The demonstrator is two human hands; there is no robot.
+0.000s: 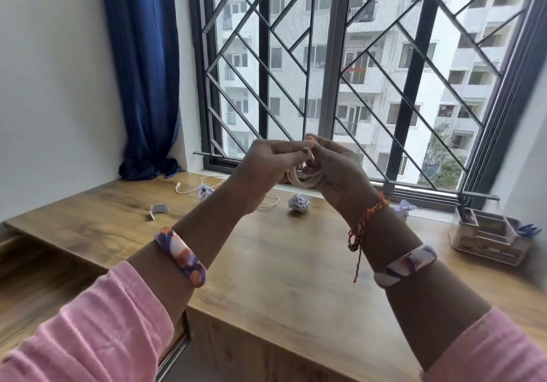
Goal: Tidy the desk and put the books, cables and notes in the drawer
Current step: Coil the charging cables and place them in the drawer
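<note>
- The left hand and the right hand are raised together above the wooden desk; both pinch a coiled pale cream cable between them.
- Behind the left forearm another thin white cable lies on the desk, partly hidden by the arm.
- Three crumpled white and purple paper balls lie near the window sill; the right wrist covers part of one.
- A small curved grey piece lies at the left.
- A clear plastic organiser with compartments stands at the right.
- A blue curtain hangs in the left corner.
</note>
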